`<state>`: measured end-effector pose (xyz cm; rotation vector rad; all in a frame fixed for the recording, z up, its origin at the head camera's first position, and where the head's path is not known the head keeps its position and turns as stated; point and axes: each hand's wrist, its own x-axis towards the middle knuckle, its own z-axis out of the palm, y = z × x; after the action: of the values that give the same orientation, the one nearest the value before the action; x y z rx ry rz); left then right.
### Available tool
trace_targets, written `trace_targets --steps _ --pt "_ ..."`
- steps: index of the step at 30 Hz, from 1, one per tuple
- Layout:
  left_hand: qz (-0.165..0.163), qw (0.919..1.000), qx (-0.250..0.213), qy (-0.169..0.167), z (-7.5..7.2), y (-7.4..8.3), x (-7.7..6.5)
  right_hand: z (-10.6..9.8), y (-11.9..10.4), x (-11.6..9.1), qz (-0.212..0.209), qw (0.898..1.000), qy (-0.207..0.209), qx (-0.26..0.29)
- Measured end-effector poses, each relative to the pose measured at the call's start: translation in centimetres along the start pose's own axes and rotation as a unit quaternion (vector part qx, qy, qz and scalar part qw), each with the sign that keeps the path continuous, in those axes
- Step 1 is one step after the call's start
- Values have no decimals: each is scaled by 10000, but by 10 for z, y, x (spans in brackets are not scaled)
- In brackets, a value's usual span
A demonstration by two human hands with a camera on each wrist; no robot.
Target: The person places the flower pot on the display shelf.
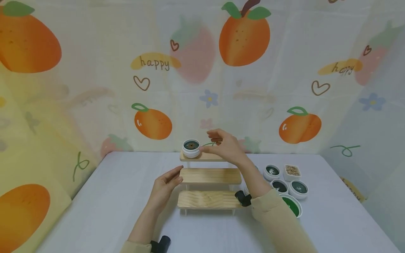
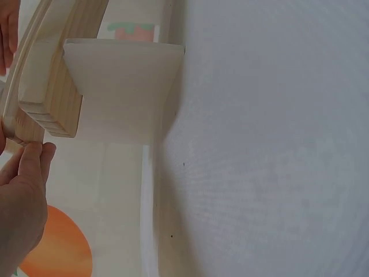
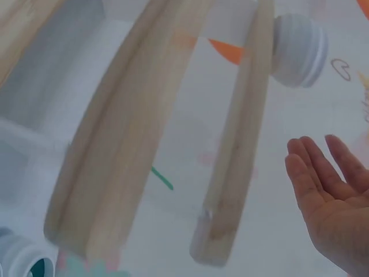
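Note:
A three-tier wooden display stand [image 1: 210,175] with clear supports stands mid-table. On the left of its top board sits a small white round pot [image 1: 191,148] with a dark green inside and a brown spot in the middle; in the right wrist view the pot [image 3: 300,52] rests on the board. My right hand [image 1: 226,146] is just right of the pot, fingers spread and holding nothing, with a gap to the pot in the right wrist view. My left hand [image 1: 162,188] pinches the left end of the middle board [image 2: 26,124] between thumb and fingers.
To the right of the stand are several white round pots [image 1: 299,189], a square white dish [image 1: 292,171] of beige bits and a larger bowl [image 1: 292,205] with a bright green inside. My right forearm partly covers them. A fruit-patterned cloth [image 1: 104,70] hangs behind the table [image 1: 104,207].

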<state>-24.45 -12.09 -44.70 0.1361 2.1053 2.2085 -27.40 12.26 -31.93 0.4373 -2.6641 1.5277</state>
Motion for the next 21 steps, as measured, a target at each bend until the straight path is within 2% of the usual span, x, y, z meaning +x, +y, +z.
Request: trace_targets --steps 9,21 --pt "40 10000 23 -86 1 -1 0 -34 0 -30 -82 9998 139 -66" --pt "6 10000 -34 -86 0 -1 1 -69 37 -78 112 9967 397 -699"
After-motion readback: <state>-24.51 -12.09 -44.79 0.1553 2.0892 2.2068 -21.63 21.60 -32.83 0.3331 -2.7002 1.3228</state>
